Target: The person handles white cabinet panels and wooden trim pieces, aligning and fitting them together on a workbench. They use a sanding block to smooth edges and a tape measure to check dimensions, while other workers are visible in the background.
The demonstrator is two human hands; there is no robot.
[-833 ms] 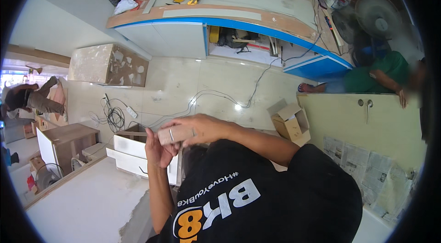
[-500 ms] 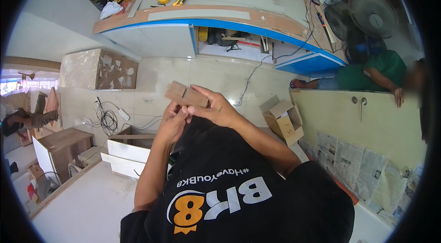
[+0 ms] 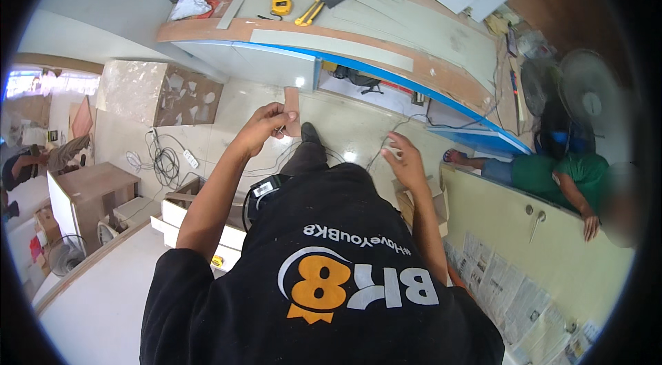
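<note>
Wooden block point(image 3: 292, 99), brown, flat, one: in the left hand point(image 3: 264, 128), clamped between thumb and fingers. Long axis: lengthwise away from the wearer, far end pointing beyond the grip toward the white cabinet door point(image 3: 265, 65), near end short of it. Dark shoe point(image 3: 311, 134): just right of the grip. Right hand point(image 3: 407, 161): well right, fingers parted, loosely bent.

L arm point(image 3: 219, 182), qty 1: extd fwd-L of shirt point(image 3: 227, 310); L grip point(image 3: 265, 129) pinched, fingers curled, thumb opp. R arm point(image 3: 429, 230), qty 1: fwd-R of shirt; R grip point(image 3: 408, 164) loose, fingers part-bent, thumb apart.
</note>
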